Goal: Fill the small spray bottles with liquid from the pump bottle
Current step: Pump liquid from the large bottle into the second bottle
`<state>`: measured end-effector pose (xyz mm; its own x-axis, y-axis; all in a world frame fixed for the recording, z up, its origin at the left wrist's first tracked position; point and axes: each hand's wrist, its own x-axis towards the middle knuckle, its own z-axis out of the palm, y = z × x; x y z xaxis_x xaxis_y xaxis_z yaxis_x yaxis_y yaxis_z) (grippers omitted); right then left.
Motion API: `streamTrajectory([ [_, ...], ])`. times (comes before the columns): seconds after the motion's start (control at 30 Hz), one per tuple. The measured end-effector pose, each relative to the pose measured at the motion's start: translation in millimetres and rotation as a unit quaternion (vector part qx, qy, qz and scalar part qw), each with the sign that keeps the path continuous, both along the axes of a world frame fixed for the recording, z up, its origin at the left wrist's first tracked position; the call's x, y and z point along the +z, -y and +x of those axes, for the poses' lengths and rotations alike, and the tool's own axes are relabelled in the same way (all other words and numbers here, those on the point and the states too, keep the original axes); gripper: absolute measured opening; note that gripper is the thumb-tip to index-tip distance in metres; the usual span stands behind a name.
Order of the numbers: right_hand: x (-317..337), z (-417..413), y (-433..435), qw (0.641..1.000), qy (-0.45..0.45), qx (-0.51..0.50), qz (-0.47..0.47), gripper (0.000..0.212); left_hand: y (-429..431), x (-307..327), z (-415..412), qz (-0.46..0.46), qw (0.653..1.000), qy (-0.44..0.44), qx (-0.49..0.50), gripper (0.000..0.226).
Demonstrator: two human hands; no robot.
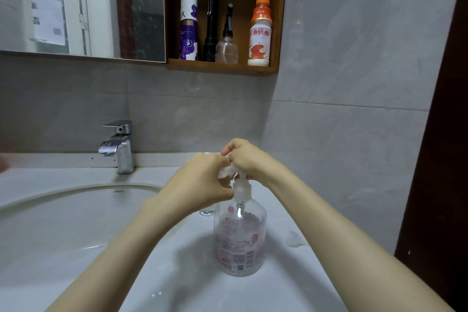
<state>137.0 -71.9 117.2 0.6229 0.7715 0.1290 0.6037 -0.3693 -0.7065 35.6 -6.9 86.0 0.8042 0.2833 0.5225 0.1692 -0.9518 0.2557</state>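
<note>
While left hand (200, 181) pinches the light, likely slippery small bottle (226, 172) and right hand (244, 158) curls over the pump bottle (239, 233), that rigid bottle seems best steadied at its neck.

Single head-worn wide-angle view, forward and down, close over washbasin (63, 223)

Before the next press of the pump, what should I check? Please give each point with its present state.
1. Pump bottle upright on the counter: ok.
2. Right hand grips the pump bottle's top: ok.
3. Left hand holds the small clear bottle at the spout: ok.
4. Spout inside the small clear bottle's mouth: cannot tell, fingers hide it.
5. Counter dry: not ok, drops near the front.
</note>
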Motion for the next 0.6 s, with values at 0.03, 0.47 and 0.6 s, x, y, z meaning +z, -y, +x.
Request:
streamTrajectory([
  [0.03,-0.5,1.1,0.5,1.000,0.001,0.003,-0.007,0.019,-0.5,-0.4,0.7,0.006,1.000,-0.002,0.002,0.028],
  [0.47,-3.5,-0.3,4.7,0.994,-0.064,-0.041,0.081,0.024,-6.9,-16.2,-1.6,-0.135,0.990,0.028,-0.037,0.022],
  [0.6,-12.1,2.2,6.3,0.980,-0.116,-0.055,0.153,0.019,-8.6,-27.8,-8.2,-0.233,0.968,0.067,-0.062,0.025],
])
